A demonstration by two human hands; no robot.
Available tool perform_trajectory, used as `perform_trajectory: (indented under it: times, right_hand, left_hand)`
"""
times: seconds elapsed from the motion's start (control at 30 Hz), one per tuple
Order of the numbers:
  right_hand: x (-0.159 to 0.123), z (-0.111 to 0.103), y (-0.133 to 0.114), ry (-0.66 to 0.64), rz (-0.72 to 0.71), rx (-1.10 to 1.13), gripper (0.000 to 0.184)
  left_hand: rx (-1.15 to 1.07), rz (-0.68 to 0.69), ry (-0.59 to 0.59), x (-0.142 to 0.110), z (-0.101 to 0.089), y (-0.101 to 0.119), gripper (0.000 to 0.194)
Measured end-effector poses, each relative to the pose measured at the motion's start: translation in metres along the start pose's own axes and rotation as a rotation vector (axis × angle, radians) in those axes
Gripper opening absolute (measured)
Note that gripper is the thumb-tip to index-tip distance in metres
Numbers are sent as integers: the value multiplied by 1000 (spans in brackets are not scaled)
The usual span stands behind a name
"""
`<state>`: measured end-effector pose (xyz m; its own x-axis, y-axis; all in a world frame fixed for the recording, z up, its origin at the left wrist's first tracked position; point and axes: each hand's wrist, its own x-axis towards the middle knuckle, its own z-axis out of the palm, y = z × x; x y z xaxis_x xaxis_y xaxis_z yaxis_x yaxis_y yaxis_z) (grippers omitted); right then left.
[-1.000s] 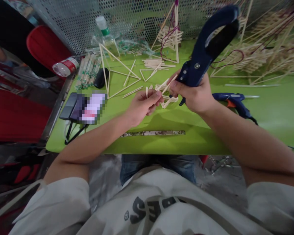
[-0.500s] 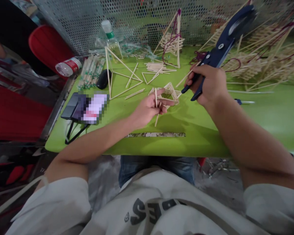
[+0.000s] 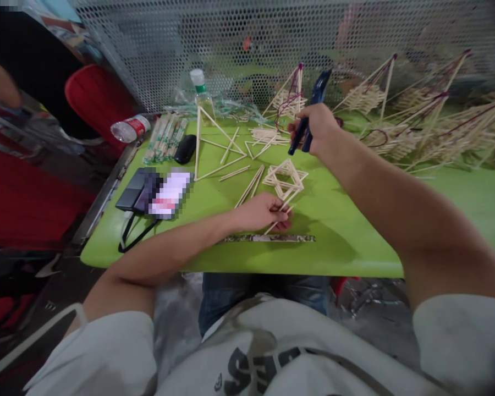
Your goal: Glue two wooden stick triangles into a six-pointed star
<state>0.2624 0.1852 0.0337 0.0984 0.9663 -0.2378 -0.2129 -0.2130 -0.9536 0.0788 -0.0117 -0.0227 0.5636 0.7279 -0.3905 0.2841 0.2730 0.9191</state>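
Note:
My left hand (image 3: 260, 212) rests low on the green table (image 3: 355, 242), its fingers closed on a short wooden stick (image 3: 278, 221) beside a small stacked stick frame (image 3: 285, 179). My right hand (image 3: 315, 127) is stretched far forward over the table and is wrapped round the handles of dark blue cutters (image 3: 309, 113), which point up and away. A strip-like ruler (image 3: 268, 238) lies just in front of my left hand.
A large stick triangle (image 3: 214, 144), loose sticks (image 3: 264, 136), a black mouse (image 3: 185, 149), a phone (image 3: 157, 190), wrapped chopsticks (image 3: 167, 137) and two bottles (image 3: 131, 128) sit at the left and back. Many stick structures (image 3: 429, 132) fill the back right before a perforated metal screen.
My right hand has carried the cutters forward and away from me. My left hand has dropped to the table with a stick. The stacked frame now lies free on the table.

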Motion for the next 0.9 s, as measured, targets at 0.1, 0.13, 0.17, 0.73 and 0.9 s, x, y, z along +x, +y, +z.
perform_trajectory:
  times: [0.1,0.13,0.17,0.73,0.9]
  right_hand:
    - [-19,-18,4,32,81,-32,40]
    - [-27,-26,6,33,85,-32,37]
    - [-35,-34,9,32,79,-26,35]
    - [-51,-95,27,135,-232,118,16]
    - [-59,-92,27,116,-264,120,24]
  left_hand:
    - [200,25,79,-12,-25,19,13]
    - [284,35,126,-16,-38,25,14]
    - [373,32,182,-20,-54,31,17]
    - [1114,-246,458,-37,-135,44,98]
    - [1164,-204,478,-24,-138,34,37]
